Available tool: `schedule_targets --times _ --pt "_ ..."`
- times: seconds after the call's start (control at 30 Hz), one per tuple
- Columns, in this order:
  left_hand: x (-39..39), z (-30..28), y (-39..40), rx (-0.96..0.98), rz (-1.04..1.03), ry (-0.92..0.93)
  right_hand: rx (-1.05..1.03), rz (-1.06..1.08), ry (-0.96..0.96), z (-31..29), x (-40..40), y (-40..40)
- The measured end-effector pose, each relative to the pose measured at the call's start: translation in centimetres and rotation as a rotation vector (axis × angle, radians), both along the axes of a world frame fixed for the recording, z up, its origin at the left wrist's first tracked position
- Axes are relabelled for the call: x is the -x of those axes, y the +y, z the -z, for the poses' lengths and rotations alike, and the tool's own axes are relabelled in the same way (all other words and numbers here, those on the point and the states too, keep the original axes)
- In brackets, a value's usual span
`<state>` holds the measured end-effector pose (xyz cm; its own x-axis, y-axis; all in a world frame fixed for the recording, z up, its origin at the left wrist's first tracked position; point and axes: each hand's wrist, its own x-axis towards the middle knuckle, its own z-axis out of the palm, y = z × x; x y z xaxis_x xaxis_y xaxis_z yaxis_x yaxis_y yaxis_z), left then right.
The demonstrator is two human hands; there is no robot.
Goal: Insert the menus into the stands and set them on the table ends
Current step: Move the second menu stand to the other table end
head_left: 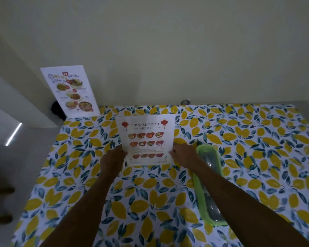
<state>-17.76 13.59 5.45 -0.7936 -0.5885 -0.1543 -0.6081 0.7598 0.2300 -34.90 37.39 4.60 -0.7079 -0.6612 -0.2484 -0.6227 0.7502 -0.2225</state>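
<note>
Chinese food menu (145, 139) stood upright mid-worktop (257, 139), left of green container (210, 182). Left hand (112, 162) and right hand (183, 154) pinched its lower edges. Risk: menu tipping on release, seating unclear.

Left hand (112, 160) and right hand (181, 154) pinch the lower side edges of the Chinese food menu (146, 139); fingertips behind the sheet are hidden, and whether a clear stand encloses the sheet cannot be told. Small print between the two grips is too blurred to read. Right of the grip, the right forearm covers part of the green-rimmed container (209, 177), contents unclear; the base of the far-left menu (70, 90) is not resolvable.
</note>
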Motion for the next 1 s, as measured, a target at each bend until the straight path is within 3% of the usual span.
schedule_targets --times 0.23,0.4,0.5,0.73,0.83,1.0 --pt "0.3 -4.2 -1.3 0.102 0.168 0.029 0.069 0.053 0.030 -4.1 -0.2 0.1" --pt "3.5 -8.8 -0.8 -0.068 0.142 0.217 0.103 0.121 0.074 -8.9 1.2 2.1" --pt "6.0 -10.7 0.6 0.007 0.264 0.252 0.124 0.190 0.112 -11.4 2.5 4.5" --pt "12.7 -14.0 6.9 -0.091 0.411 0.336 0.121 0.278 0.201 -15.5 6.0 12.4" --pt "16.1 -15.0 11.1 -0.150 0.439 0.420 0.101 0.336 0.233 -16.2 8.1 17.0" --pt "22.4 -14.5 18.5 -0.140 0.508 0.407 0.072 0.414 0.230 -15.8 13.0 25.0"
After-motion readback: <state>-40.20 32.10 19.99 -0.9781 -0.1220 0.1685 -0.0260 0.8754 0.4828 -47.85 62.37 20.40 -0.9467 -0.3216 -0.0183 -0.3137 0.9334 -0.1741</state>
